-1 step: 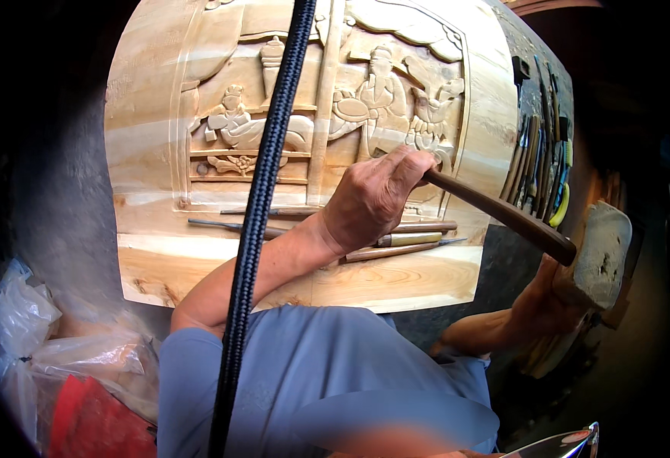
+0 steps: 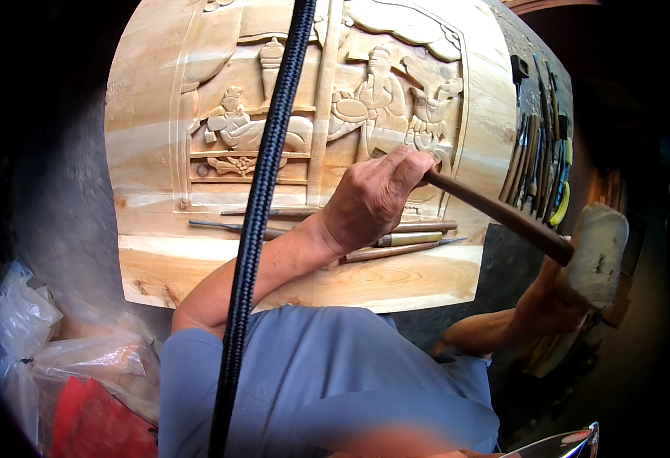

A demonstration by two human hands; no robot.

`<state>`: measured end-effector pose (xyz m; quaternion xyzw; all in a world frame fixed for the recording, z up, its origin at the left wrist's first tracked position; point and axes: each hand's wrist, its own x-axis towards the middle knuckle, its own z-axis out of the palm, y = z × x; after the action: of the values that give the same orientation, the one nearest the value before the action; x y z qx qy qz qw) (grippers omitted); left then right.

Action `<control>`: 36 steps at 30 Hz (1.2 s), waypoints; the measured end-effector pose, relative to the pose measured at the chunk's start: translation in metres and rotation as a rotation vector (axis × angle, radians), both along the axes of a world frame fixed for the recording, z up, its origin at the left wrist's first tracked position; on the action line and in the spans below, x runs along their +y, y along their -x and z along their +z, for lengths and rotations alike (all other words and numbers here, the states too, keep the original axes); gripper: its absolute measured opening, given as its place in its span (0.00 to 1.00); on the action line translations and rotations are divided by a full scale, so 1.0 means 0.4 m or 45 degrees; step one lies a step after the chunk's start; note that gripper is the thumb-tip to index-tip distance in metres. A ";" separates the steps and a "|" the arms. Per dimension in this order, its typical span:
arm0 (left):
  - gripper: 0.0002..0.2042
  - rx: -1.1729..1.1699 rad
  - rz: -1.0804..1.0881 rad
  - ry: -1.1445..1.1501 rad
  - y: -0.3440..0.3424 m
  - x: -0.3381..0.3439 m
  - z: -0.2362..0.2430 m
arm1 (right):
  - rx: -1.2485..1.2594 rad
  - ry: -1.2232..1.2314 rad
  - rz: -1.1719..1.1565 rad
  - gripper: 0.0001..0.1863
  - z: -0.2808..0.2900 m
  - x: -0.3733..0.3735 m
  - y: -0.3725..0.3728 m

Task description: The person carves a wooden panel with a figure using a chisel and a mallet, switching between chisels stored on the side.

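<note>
My left hand (image 2: pixel 373 197) is closed round a carving chisel, low on the right half of a pale wooden relief panel (image 2: pixel 152 172). The chisel's long brown handle (image 2: pixel 495 208) slants down to the right from the fist. Its cutting end is hidden by the hand, near the carved figures (image 2: pixel 426 126). At the handle's far end is a worn wooden mallet (image 2: pixel 598 256), close against it or touching; which, I cannot tell. My right hand (image 2: pixel 545 301), partly in shadow, grips the mallet from below.
Several carving tools (image 2: pixel 407 238) lie across the panel's near border, partly beneath my left forearm. More chisels (image 2: pixel 537 164) lie in a row on the dark surface right of the panel. A black braided cord (image 2: pixel 262 175) crosses the view. Clear plastic bags (image 2: pixel 26 320) and something red (image 2: pixel 95 420) sit lower left.
The mallet and my right hand have shifted very slightly left, and the handle's end has tipped a little. My left hand stays in place.
</note>
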<state>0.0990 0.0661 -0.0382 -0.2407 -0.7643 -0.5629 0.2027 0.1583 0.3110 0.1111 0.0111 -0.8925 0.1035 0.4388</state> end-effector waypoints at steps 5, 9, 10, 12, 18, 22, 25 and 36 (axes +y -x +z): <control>0.09 0.225 -0.151 0.242 -0.043 0.008 0.006 | 0.016 0.218 -0.019 0.17 -0.003 0.002 -0.014; 0.19 0.438 -0.212 0.350 -0.074 0.008 0.030 | 0.068 0.562 0.019 0.31 -0.044 -0.073 -0.004; 0.20 0.416 -0.205 0.339 -0.072 0.007 0.028 | 0.055 0.681 0.055 0.38 -0.054 -0.073 -0.012; 0.23 0.376 -0.177 0.313 -0.058 0.009 0.023 | 0.013 0.771 0.097 0.38 -0.064 -0.050 -0.027; 0.22 0.300 -0.143 0.253 -0.041 0.019 -0.012 | 0.016 0.693 0.167 0.25 -0.085 -0.004 -0.031; 0.20 0.291 -0.215 0.285 -0.049 0.014 0.010 | 0.011 0.700 0.163 0.25 -0.082 -0.016 -0.026; 0.17 0.324 -0.262 0.290 -0.077 0.011 0.021 | -0.005 0.708 0.115 0.24 -0.081 -0.030 -0.022; 0.15 0.079 0.209 0.268 -0.029 -0.107 0.062 | -0.002 0.834 0.032 0.26 -0.122 -0.034 -0.013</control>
<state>0.1105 0.0231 -0.0136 -0.2148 -0.8295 -0.4535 0.2452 0.1634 0.2975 0.0624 -0.1198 -0.8119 0.3907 0.4169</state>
